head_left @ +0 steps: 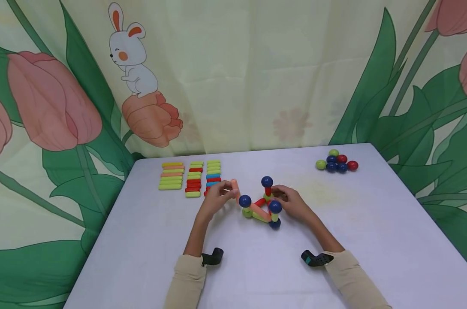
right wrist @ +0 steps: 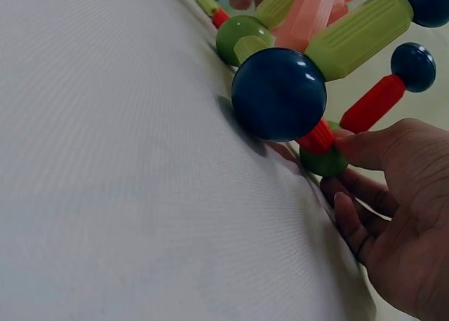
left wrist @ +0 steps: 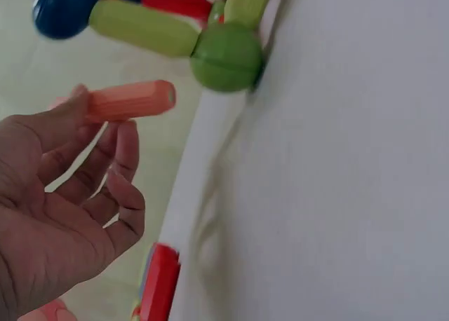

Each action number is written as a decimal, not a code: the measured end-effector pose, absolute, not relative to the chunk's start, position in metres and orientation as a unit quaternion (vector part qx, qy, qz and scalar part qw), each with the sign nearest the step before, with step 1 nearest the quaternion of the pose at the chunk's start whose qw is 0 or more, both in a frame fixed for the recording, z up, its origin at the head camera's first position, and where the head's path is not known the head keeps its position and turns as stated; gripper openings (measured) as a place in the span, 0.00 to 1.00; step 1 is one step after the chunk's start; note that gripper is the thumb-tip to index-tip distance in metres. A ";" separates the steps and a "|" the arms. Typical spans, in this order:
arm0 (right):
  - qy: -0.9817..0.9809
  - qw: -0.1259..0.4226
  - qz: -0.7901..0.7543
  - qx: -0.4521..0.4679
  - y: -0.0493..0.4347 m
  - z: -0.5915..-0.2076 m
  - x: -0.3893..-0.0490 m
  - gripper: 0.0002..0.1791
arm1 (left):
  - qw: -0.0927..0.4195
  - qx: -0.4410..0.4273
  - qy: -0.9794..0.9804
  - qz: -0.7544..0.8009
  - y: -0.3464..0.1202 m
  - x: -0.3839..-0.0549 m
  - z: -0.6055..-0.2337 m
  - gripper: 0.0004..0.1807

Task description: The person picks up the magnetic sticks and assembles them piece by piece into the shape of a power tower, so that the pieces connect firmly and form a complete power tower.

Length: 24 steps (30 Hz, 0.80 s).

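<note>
We see a printed curtain hanging behind the ball-and-rod frame, and a pale surface spreading beneath it. Behind the frame to the left, we find loose rods laid in three columns. The frame itself is between the hands, on or just above the surface; we judge it light, stiff along each rod but weak at the joints, so we would hold it low rather than by its raised blue balls. Behind the frame to the right, we see clustered loose balls, smooth and probably quick to roll. At the frame's right side, the right hand has thumb and fingers closed about a green ball and the adjoining rod end. Left of the frame, the left hand pinches a salmon rod near one end, beside the frame's left corner. We take this rod for light, hard plastic; its ridged sides should resist slipping, and we would grip behind the middle, leaving the far tip bare.
</note>
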State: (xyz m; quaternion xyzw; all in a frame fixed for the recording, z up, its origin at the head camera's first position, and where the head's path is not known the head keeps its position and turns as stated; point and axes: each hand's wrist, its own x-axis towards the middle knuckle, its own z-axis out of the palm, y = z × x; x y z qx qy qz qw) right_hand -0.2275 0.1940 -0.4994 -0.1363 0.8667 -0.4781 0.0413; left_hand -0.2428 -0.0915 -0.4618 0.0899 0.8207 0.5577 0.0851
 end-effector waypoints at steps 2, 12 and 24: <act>0.867 0.044 -0.479 -0.130 0.192 -0.499 -0.227 0.20 | 0.085 0.081 0.812 0.571 -0.082 -0.245 -0.462 0.18; 0.868 0.039 -0.480 -0.126 0.189 -0.497 -0.229 0.20 | 0.134 0.133 0.819 0.541 -0.065 -0.255 -0.465 0.19; 0.836 0.003 -0.534 -0.127 0.181 -0.499 -0.232 0.18 | 0.179 0.178 0.807 0.534 -0.055 -0.257 -0.466 0.22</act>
